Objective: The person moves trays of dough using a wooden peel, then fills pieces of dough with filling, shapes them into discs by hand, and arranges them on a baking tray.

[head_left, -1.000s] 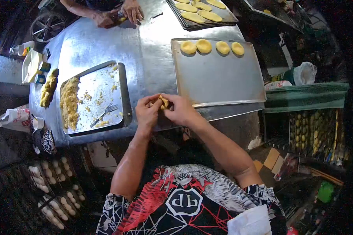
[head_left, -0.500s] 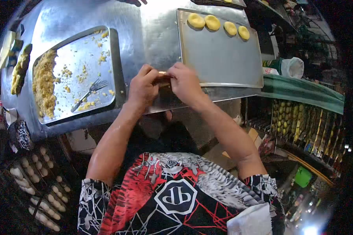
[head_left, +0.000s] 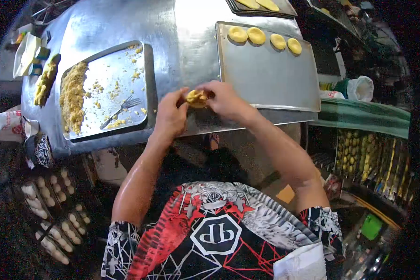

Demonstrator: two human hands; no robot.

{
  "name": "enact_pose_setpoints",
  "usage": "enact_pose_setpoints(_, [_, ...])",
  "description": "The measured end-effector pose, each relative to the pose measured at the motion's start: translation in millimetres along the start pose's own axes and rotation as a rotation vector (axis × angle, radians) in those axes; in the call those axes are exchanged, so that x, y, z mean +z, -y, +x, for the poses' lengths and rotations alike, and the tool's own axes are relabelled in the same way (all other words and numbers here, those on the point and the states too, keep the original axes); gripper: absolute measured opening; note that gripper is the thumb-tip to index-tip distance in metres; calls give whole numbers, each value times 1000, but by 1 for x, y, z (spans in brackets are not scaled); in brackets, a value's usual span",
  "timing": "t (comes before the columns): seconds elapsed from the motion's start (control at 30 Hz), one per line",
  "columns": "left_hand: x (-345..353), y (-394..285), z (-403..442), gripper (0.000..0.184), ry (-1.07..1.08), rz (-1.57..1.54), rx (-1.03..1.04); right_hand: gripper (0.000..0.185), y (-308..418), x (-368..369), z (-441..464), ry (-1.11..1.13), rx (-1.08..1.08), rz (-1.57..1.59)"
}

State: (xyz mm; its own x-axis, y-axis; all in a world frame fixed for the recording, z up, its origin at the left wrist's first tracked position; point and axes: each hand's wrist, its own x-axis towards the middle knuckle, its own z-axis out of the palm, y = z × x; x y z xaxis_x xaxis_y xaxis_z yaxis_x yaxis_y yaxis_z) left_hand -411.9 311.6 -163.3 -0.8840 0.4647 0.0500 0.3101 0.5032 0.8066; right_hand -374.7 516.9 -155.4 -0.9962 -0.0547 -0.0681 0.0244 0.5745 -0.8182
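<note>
A small piece of yellow dough (head_left: 197,98) with a gathered, folded surface is held between my two hands above the table's front edge. My left hand (head_left: 171,114) pinches its left side with thumb and fingers, and my right hand (head_left: 225,101) grips its right side. To the left, a metal tray (head_left: 149,79) holds a heap of crumbly yellow-brown filling (head_left: 73,100) along its left side, scattered crumbs and a fork (head_left: 121,112). Beyond my right hand, a flat baking sheet (head_left: 270,77) carries several round yellow dough pieces (head_left: 255,35) in a row along its far edge.
A long roll of yellow dough (head_left: 46,81) lies on the metal table (head_left: 165,46) at far left. Another baking sheet (head_left: 261,11) with flat yellow pieces sits at the back. Racks with pale dough balls (head_left: 56,186) stand lower left; racks of yellow pieces (head_left: 350,151) stand at right.
The dough between my hands has come into clearer view as my fingers shifted around it. The whole view has moved slightly, so the trays appear lower and further right.
</note>
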Motion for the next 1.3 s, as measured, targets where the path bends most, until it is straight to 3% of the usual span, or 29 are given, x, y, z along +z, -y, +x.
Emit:
enact_pose_setpoints(0.07, [4, 0, 6, 40, 66, -230, -155, 21, -2, 2, -2, 3, 20, 34])
enact_pose_setpoints(0.17, [14, 5, 14, 33, 31, 63, -12, 21, -10, 10, 5, -37, 5, -191])
enact_pose_setpoints(0.27, [18, 3, 14, 36, 113, 287, 26, 25, -3, 16, -6, -32, 52, -361])
enact_pose_setpoints(0.33, [22, -3, -8, 43, 41, 515, 164, 28, 5, 7, -22, -24, 53, -448])
enact_pose_setpoints(0.43, [24, -6, -22, 53, 38, 817, 271, 33, -4, 19, -54, -307, -227, -539])
enact_pose_setpoints(0.53, [25, -9, -25, 57, 120, 976, 313, 35, -4, 27, -56, -355, -240, -800])
enact_pose_setpoints(0.6, [21, -2, -17, 59, 101, 1025, 414, 36, 6, 15, -46, -183, -193, -851])
enact_pose_setpoints(0.63, [12, -7, -10, 54, 157, 926, 353, 36, 19, 4, -38, -97, -166, -876])
enact_pose_setpoints(0.7, [-7, -17, 5, 45, 267, 724, 236, 34, 45, -26, 10, -63, 25, -580])
enact_pose_setpoints(0.73, [-12, -15, 10, 41, 164, 572, 153, 34, 52, -30, 32, -42, 123, -431])
enact_pose_setpoints(0.77, [-17, -10, 15, 37, 63, 418, 65, 44, 46, -11, 46, -512, -15, -320])
enact_pose_setpoints(0.8, [-22, -4, 15, 33, -27, 261, -32, 48, 23, 21, 59, -510, -36, -473])
enact_pose_setpoints(0.87, [-21, 2, 10, 31, 22, 225, -67, 54, -24, 76, 72, -498, -84, -789])
enact_pose_setpoints(0.9, [-17, 9, 8, 31, 27, 204, -56, 67, -9, 73, 69, -602, -17, -829])
enact_pose_setpoints(1.03, [-9, 7, 9, 31, 10, 215, -5, 64, -7, 61, 50, -485, -66, -505])
enact_pose_setpoints(1.1, [-4, 10, 6, 25, 2, 147, -13, 58, -20, 58, 12, -340, -96, -628])
enact_pose_setpoints(1.2, [-1, 5, 8, 23, 71, 100, 11, 54, 3, 35, -29, -183, -8, -248])
enact_pose_setpoints(1.3, [14, -9, 12, 22, 105, -197, -34, 46, 8, 22, -42, -196, 225, 330])
